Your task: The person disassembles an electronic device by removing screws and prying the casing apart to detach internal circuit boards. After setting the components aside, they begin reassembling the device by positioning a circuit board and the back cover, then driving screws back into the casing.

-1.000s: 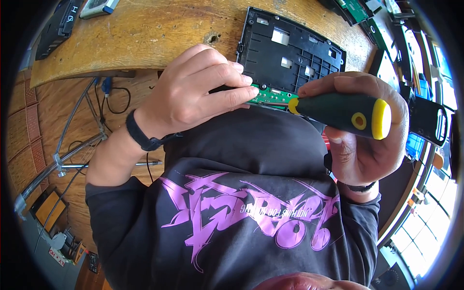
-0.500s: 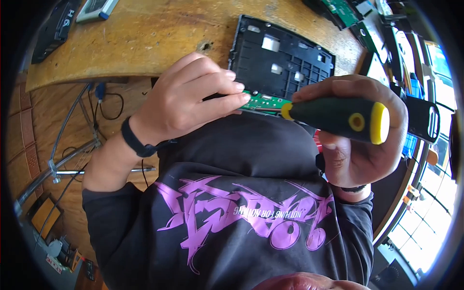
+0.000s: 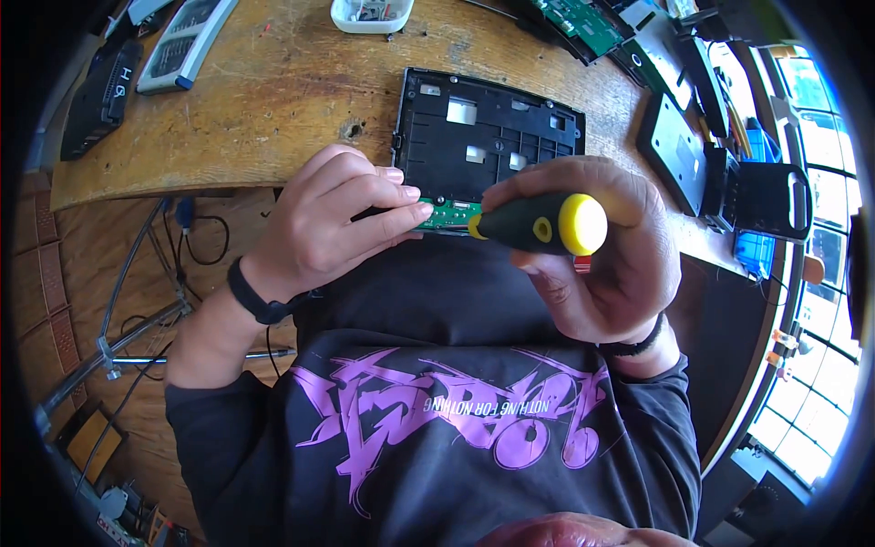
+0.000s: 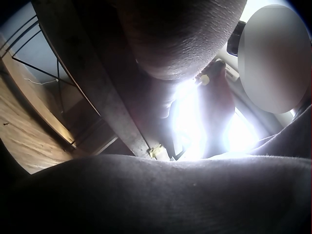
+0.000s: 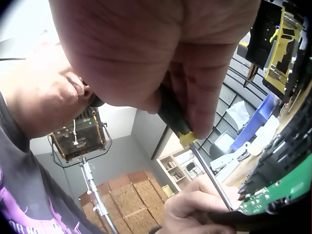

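Observation:
In the head view, a black plastic panel (image 3: 492,141) lies at the table's front edge, with a narrow green circuit board (image 3: 447,215) along its near side. My left hand (image 3: 333,223) pinches the board's left end; its thumb is hidden. My right hand (image 3: 620,246) grips the dark green and yellow handle of a screwdriver (image 3: 524,223). The right wrist view has the metal shaft of the screwdriver (image 5: 210,173) reaching down beside the circuit board (image 5: 280,192), its tip close to the left fingers (image 5: 195,202). Only dark, blurred skin shows in the left wrist view.
Behind the panel stands a white container (image 3: 372,15) with small parts. A bit case (image 3: 187,46) and a black device (image 3: 102,100) are at the left. More circuit boards (image 3: 583,27) and a dark flat device (image 3: 673,150) lie at the right.
The head view has shifted, bringing more of the table's back into sight. Panel and right hand sit farther left in it, and the screwdriver handle's yellow end faces the camera more. Both grips stay the same.

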Tool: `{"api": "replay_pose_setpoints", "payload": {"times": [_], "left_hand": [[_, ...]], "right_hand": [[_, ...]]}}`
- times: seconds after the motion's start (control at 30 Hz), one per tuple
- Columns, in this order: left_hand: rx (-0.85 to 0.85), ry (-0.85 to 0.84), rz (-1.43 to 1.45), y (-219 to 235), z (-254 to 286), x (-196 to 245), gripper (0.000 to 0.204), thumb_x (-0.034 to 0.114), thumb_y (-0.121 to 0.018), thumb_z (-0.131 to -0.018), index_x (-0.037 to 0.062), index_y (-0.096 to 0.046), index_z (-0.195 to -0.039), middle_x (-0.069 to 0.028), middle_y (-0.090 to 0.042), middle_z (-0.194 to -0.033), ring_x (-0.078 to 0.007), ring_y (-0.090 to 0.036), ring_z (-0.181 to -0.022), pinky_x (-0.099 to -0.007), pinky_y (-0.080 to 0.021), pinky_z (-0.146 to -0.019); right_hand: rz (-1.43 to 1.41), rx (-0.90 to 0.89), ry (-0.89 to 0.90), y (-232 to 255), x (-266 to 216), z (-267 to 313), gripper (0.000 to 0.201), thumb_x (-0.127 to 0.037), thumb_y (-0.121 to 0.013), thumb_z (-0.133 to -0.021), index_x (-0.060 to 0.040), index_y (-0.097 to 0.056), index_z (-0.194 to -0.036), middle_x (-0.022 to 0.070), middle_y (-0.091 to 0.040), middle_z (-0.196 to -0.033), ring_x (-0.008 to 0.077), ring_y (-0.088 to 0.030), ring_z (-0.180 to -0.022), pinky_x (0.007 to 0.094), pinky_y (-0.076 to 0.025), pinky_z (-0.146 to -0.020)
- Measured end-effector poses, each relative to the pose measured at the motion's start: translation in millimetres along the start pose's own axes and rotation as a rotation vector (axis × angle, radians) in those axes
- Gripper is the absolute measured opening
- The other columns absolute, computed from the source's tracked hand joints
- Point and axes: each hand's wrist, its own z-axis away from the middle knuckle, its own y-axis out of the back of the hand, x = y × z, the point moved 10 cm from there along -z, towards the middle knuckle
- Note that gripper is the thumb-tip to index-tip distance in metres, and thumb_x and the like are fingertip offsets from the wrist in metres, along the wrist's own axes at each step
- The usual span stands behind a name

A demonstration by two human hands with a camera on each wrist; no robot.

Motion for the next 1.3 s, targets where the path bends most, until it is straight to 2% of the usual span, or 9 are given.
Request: {"api": "replay_pose_setpoints", "payload": {"times": [0.1,0.17,0.2,0.3,0.37,0.47,0.57,0.93,1.3], "left_hand": [[0.015,0.004,0.004,1,2,-1,0.039,0.013,-0.099,-0.079,0.0112,-0.088,-0.116,-0.0019,-0.08,-0.111,-0.0258,-0.076,-0.103,-0.0416,-0.061,-0.084],[0.021,0.012,0.007,1,2,-1,0.038,0.013,-0.099,-0.08,0.0111,-0.089,-0.116,-0.0019,-0.079,-0.111,-0.0257,-0.076,-0.103,-0.0414,-0.061,-0.084],[0.023,0.013,0.017,1,2,-1,0.038,0.012,-0.099,-0.08,0.0109,-0.089,-0.116,-0.0019,-0.079,-0.11,-0.0255,-0.076,-0.104,-0.0413,-0.061,-0.084],[0.017,0.016,0.03,2,1,-2,0.036,0.012,-0.099,-0.082,0.0106,-0.089,-0.116,-0.0021,-0.079,-0.11,-0.0256,-0.076,-0.103,-0.0416,-0.061,-0.084],[0.019,0.018,0.026,1,2,-2,0.036,0.012,-0.099,-0.081,0.0104,-0.088,-0.116,-0.0021,-0.079,-0.11,-0.0257,-0.076,-0.103,-0.0417,-0.061,-0.084],[0.023,0.013,0.025,1,2,-2,0.037,0.012,-0.098,-0.08,0.0101,-0.088,-0.116,-0.0022,-0.079,-0.109,-0.0259,-0.076,-0.103,-0.0419,-0.061,-0.084],[0.026,0.007,0.027,1,2,-3,0.039,0.011,-0.098,-0.079,0.0101,-0.088,-0.116,-0.0023,-0.079,-0.109,-0.0261,-0.075,-0.103,-0.042,-0.061,-0.085],[0.031,0.004,0.035,-1,6,-4,0.041,0.01,-0.097,-0.076,0.0098,-0.089,-0.116,-0.0031,-0.08,-0.11,-0.0268,-0.076,-0.103,-0.0423,-0.062,-0.086],[0.031,0.005,0.013,-1,4,-1,0.034,0.013,-0.098,-0.082,0.0091,-0.089,-0.114,-0.0029,-0.081,-0.108,-0.0258,-0.077,-0.102,-0.0407,-0.063,-0.085]], "right_hand": [[-0.031,0.044,0.011,0,-2,1,0.054,-0.018,-0.082,-0.111,0.0123,-0.055,-0.146,0.0293,-0.078,-0.126,0.0325,-0.083,-0.114,0.04,-0.066,-0.099],[-0.077,0.119,-0.079,2,6,2,0.055,-0.009,-0.096,-0.096,0.0086,-0.064,-0.137,0.0216,-0.083,-0.122,0.03,-0.085,-0.108,0.0382,-0.067,-0.095],[-0.082,0.117,-0.074,4,6,1,0.055,-0.009,-0.096,-0.096,0.0086,-0.064,-0.137,0.0216,-0.083,-0.122,0.03,-0.085,-0.108,0.0382,-0.067,-0.095],[-0.03,0.003,-0.008,-4,1,-1,0.056,-0.019,-0.083,-0.11,0.0124,-0.054,-0.146,0.0296,-0.077,-0.126,0.0344,-0.083,-0.114,0.04,-0.067,-0.097],[-0.071,0.147,-0.085,4,6,0,0.054,-0.01,-0.097,-0.095,0.008,-0.065,-0.134,0.0208,-0.084,-0.119,0.0288,-0.085,-0.106,0.0374,-0.067,-0.095],[-0.033,0.156,-0.022,7,4,-5,0.055,-0.011,-0.099,-0.094,0.0092,-0.065,-0.134,0.0205,-0.084,-0.116,0.0271,-0.085,-0.104,0.0358,-0.068,-0.093],[0.058,0.08,0.028,4,2,-4,0.058,-0.016,-0.09,-0.104,0.0115,-0.056,-0.142,0.0284,-0.078,-0.121,0.0345,-0.084,-0.104,0.0413,-0.07,-0.09],[-0.03,0.15,-0.012,6,9,-2,0.062,-0.011,-0.088,-0.105,0.0125,-0.052,-0.149,0.0286,-0.077,-0.124,0.0361,-0.083,-0.108,0.0477,-0.071,-0.094],[0.048,0.043,0.135,0,-6,-11,0.061,-0.017,-0.087,-0.106,0.0165,-0.055,-0.147,0.0325,-0.079,-0.121,0.0368,-0.085,-0.1,0.0448,-0.072,-0.088]]}}
